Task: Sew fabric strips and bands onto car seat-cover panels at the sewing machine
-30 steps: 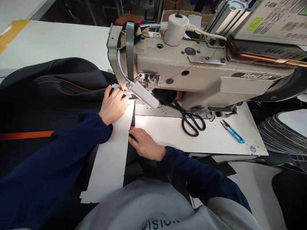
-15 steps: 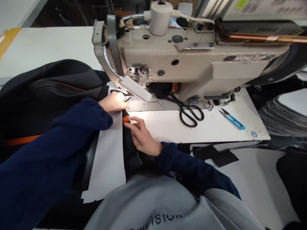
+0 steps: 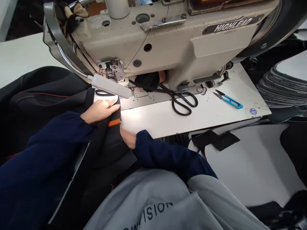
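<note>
My left hand (image 3: 100,111) lies flat, fingers stretched out, on a white sheet (image 3: 105,103) and black fabric (image 3: 105,150) just in front of the needle area of the beige sewing machine (image 3: 168,48). An orange stripe (image 3: 114,122) on the fabric shows right beside that hand. My right hand (image 3: 127,138) is tucked under the folded black fabric at the table's front edge. Only its back shows and its fingers are hidden. The fabric is bunched up between my two dark-blue sleeves and covers most of the white sheet.
The machine's white lamp bar (image 3: 109,86) hangs just above my left hand. Black scissors (image 3: 182,103) and blue thread snips (image 3: 229,100) lie on the white machine table (image 3: 216,111). A black scrap (image 3: 216,139) hangs below its edge. Stacked grey pieces (image 3: 280,86) sit at right.
My view moved closer and to the right. The black fabric was folded over the white strip, covering most of it. My right hand slid from on top of the piece to under the fold.
</note>
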Motion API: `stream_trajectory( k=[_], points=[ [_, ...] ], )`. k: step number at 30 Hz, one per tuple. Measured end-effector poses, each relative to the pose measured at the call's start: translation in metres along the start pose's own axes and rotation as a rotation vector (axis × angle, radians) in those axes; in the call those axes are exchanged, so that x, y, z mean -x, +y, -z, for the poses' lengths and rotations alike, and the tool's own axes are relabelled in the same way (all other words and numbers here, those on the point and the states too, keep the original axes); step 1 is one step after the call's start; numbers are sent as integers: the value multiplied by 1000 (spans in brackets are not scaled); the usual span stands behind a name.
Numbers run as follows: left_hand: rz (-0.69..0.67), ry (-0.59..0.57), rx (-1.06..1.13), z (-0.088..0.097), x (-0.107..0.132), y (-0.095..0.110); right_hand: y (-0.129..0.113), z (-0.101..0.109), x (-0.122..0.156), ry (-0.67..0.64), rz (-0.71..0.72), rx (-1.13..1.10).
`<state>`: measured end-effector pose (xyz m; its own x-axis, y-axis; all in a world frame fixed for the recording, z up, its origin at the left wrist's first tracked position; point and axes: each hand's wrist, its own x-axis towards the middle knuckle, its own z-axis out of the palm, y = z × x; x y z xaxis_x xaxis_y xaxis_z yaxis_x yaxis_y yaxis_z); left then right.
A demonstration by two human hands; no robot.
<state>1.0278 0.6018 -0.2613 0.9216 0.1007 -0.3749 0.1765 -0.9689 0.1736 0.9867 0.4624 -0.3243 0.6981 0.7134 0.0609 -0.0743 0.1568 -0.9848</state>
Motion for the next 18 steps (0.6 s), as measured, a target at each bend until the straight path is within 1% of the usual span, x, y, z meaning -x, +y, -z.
stream_trajectory(
  k=[2, 3, 4, 5, 6, 7, 10, 11, 12, 13, 15, 16, 18],
  points=[
    [36, -84, -114, -5, 5, 10, -7, 14, 15, -58, -115, -7],
    [41, -109, -165, -6, 7, 14, -11, 24, 23, -131, -166, -4],
    [39, -112, -198, -7, 9, 18, -14, 35, 29, -227, -186, 23],
    [37, -103, -222, -8, 10, 21, -17, 47, 35, -323, -171, 85],
    [37, -90, -240, -8, 11, 24, -20, 59, 39, -391, -129, 186],
    [40, -75, -252, -9, 11, 28, -22, 71, 41, -419, -60, 321],
    [71, -54, -259, -8, 9, 37, -23, 100, 42, -314, 267, 771],
    [82, -55, -254, -7, 7, 39, -22, 106, 41, -311, 398, 885],
    [88, -60, -244, -6, 5, 41, -21, 112, 39, -355, 538, 970],
    [85, -68, -230, -4, 3, 42, -20, 116, 36, -450, 678, 1030],
    [64, -89, -204, -1, 2, 42, -19, 121, 28, -711, 903, 1084],
    [55, -97, -191, 0, 4, 41, -20, 122, 25, -828, 969, 1093],
    [48, -96, -166, 1, 12, 41, -21, 119, 18, -991, 1000, 1108]
  ],
)
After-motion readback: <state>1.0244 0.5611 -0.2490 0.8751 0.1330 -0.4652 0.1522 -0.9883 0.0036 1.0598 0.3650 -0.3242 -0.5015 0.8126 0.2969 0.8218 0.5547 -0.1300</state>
